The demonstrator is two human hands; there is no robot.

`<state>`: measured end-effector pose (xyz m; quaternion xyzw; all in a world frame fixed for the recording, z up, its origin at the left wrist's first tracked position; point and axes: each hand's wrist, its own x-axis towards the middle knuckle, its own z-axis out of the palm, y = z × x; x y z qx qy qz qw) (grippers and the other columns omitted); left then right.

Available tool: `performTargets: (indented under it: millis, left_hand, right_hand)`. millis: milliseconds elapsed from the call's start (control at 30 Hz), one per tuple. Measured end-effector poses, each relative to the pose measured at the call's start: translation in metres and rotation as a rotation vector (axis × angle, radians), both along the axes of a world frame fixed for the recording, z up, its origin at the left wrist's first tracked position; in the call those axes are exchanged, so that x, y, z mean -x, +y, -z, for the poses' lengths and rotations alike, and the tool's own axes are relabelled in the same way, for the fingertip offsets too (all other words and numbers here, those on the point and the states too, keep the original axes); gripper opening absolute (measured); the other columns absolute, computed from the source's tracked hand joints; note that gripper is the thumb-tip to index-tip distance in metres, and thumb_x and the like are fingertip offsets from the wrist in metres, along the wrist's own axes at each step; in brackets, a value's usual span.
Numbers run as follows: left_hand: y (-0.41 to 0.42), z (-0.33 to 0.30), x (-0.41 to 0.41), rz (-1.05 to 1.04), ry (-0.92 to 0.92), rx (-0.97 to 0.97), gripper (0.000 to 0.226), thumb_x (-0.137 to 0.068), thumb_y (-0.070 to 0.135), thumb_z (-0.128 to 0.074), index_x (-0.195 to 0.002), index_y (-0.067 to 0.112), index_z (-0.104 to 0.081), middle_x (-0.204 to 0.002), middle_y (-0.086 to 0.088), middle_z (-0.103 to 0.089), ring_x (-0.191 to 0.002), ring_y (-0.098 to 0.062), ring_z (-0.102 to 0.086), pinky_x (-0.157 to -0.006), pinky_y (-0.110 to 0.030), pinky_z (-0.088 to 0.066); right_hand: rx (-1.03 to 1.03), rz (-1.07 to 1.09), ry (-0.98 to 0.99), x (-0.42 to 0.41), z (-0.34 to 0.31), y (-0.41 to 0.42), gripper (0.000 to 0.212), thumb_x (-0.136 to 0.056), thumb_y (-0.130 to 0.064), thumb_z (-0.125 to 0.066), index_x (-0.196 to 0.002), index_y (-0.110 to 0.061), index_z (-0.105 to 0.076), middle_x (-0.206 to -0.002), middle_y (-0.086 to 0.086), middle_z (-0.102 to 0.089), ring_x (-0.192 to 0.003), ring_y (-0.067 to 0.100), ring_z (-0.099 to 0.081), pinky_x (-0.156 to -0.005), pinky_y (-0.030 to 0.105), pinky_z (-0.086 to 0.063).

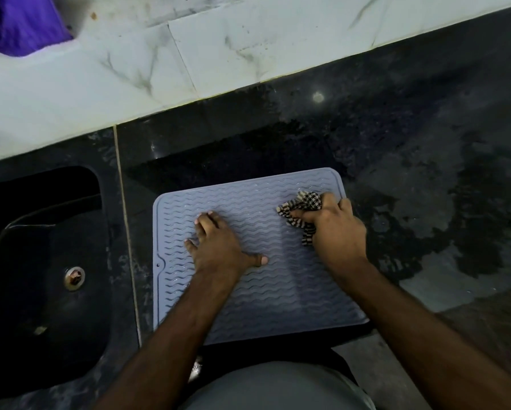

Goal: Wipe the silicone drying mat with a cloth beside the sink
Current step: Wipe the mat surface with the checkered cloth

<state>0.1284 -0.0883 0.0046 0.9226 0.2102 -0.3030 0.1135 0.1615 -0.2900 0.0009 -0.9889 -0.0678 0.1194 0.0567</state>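
Observation:
A pale blue silicone drying mat (257,294) with wavy ridges lies on the dark counter, right of the sink. My left hand (218,247) presses flat on the mat's left-middle, fingers spread and straight. My right hand (334,226) grips a bunched black-and-white checked cloth (303,207) near the mat's far right corner, the cloth touching the mat. Part of the cloth is hidden under my fingers.
A black sink (41,261) with a metal drain (74,278) sits to the left. The dark stone counter (426,187) right of the mat shows wet patches. White marble-look tiles (189,54) run along the back, with a purple object (20,22) at top left.

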Motion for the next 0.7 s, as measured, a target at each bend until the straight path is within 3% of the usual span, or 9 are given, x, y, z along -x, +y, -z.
performTargets:
  millis: [133,233,333,400,467,600,700]
  left_hand:
    - [-0.019,-0.003,-0.005,0.120,-0.151,0.058,0.141,-0.069,0.083,-0.067,-0.160,0.009,0.011,-0.165,-0.026,0.016,-0.154,-0.040,0.014,-0.123,-0.051,0.009]
    - [-0.047,0.003,-0.012,0.306,-0.363,0.236,0.128,-0.075,0.077,-0.066,-0.162,0.020,0.008,-0.170,-0.009,0.011,-0.156,-0.027,0.010,-0.126,-0.054,0.000]
    - [-0.059,0.017,-0.014,0.275,-0.302,0.271,0.136,-0.069,0.074,-0.073,-0.161,0.025,0.013,-0.170,-0.007,0.014,-0.156,-0.027,0.013,-0.124,-0.061,-0.003]
    - [-0.060,0.022,-0.014,0.288,-0.257,0.242,0.139,-0.066,0.077,-0.075,-0.160,0.030,0.016,-0.168,-0.008,0.022,-0.155,-0.030,0.019,-0.123,-0.061,0.002]
    - [-0.059,0.021,-0.017,0.289,-0.222,0.260,0.136,-0.065,0.074,-0.078,-0.159,0.039,0.015,-0.166,-0.008,0.028,-0.153,-0.031,0.023,-0.120,-0.062,0.005]
    - [-0.058,0.021,-0.017,0.328,-0.195,0.223,0.125,-0.068,0.081,-0.069,-0.160,0.042,0.006,-0.163,-0.007,0.036,-0.151,-0.031,0.029,-0.119,-0.064,0.008]
    - [-0.059,0.024,-0.016,0.336,-0.188,0.205,0.123,-0.068,0.082,-0.067,-0.160,0.043,0.005,-0.163,-0.006,0.036,-0.151,-0.030,0.030,-0.119,-0.065,0.008]
  right_hand:
    - [-0.044,0.023,0.032,-0.004,-0.001,0.003,0.048,-0.096,-0.018,-0.055,-0.129,-0.054,-0.056,-0.112,0.000,-0.038,-0.107,0.025,-0.039,-0.081,0.040,-0.053]
    - [-0.036,0.023,0.062,-0.002,-0.006,0.005,0.054,-0.082,-0.031,-0.075,-0.128,-0.051,-0.056,-0.115,0.000,-0.037,-0.111,0.025,-0.038,-0.084,0.040,-0.052]
    - [0.008,0.000,0.068,-0.002,-0.008,0.001,0.062,-0.075,-0.037,-0.080,-0.128,-0.055,-0.053,-0.118,-0.001,-0.037,-0.113,0.025,-0.038,-0.083,0.040,-0.052]
    - [0.036,0.016,0.050,-0.004,-0.008,-0.006,0.051,-0.081,-0.042,-0.072,-0.127,-0.056,-0.054,-0.118,0.000,-0.037,-0.112,0.025,-0.038,-0.081,0.040,-0.052]
    - [0.048,0.073,0.010,-0.005,-0.008,-0.016,0.033,-0.095,-0.039,-0.052,-0.124,-0.053,-0.058,-0.117,0.001,-0.037,-0.110,0.026,-0.039,-0.078,0.040,-0.052]
    - [0.133,0.094,-0.064,-0.001,-0.007,-0.032,0.038,-0.097,-0.035,-0.036,-0.122,-0.047,-0.062,-0.113,0.002,-0.037,-0.104,0.025,-0.039,-0.068,0.036,-0.049]
    - [0.176,0.125,-0.083,0.003,-0.008,-0.038,0.033,-0.098,-0.031,-0.042,-0.120,-0.044,-0.063,-0.111,0.003,-0.035,-0.101,0.025,-0.039,-0.063,0.035,-0.049]
